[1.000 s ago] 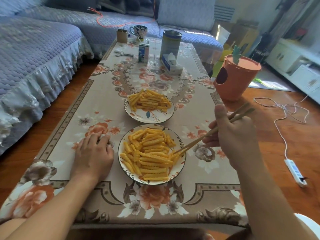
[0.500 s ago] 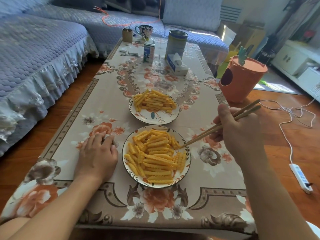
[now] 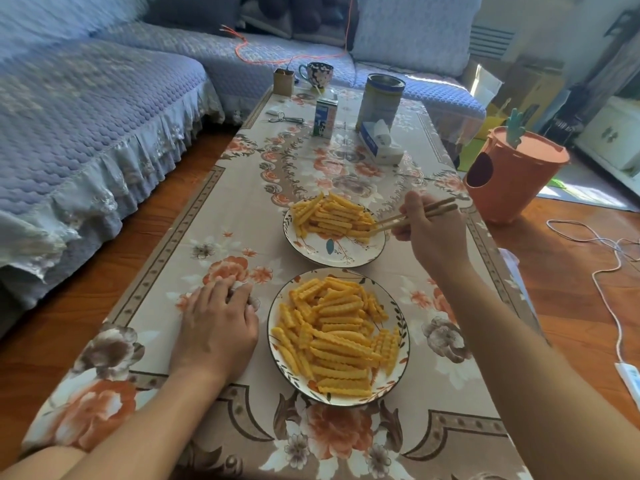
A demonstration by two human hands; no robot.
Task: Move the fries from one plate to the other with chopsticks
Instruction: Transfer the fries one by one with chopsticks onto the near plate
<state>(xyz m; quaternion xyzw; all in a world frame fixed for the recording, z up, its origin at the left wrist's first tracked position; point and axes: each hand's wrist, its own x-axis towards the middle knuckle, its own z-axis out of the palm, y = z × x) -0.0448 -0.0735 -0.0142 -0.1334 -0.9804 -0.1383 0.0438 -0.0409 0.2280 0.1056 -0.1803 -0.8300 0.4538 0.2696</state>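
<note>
Sofa (image 3: 86,109) with quilted blue cover along the left, wood floor (image 3: 114,271) between it and the table (image 3: 194,258), which has a floral cloth. Left hand (image 3: 216,327) lies palm down on the cloth just left of the near plate (image 3: 401,327), fingers straight and close together, holding nothing.

Near plate is heaped with crinkle fries (image 3: 336,337). Far plate (image 3: 332,252) sits just beyond it, apart from it, with a smaller heap of fries (image 3: 332,214) toward its far side.

At the far end of the table: small brown box (image 3: 284,81), mug (image 3: 317,73), scissors (image 3: 285,117), milk carton (image 3: 325,116), tall tin (image 3: 380,98), tissue pack (image 3: 379,142) just in front of the tin.

Right hand (image 3: 431,233) is over the right rim of the far plate, fingers curled round a pair of chopsticks (image 3: 412,216). Chopstick tips are close together, down at the right edge of the far heap; cannot tell if a fry is pinched between them.

Right of the table: orange carrot-shaped bin (image 3: 512,183) on the floor, white cable (image 3: 602,268) running to a power strip (image 3: 628,381) at the right edge.
</note>
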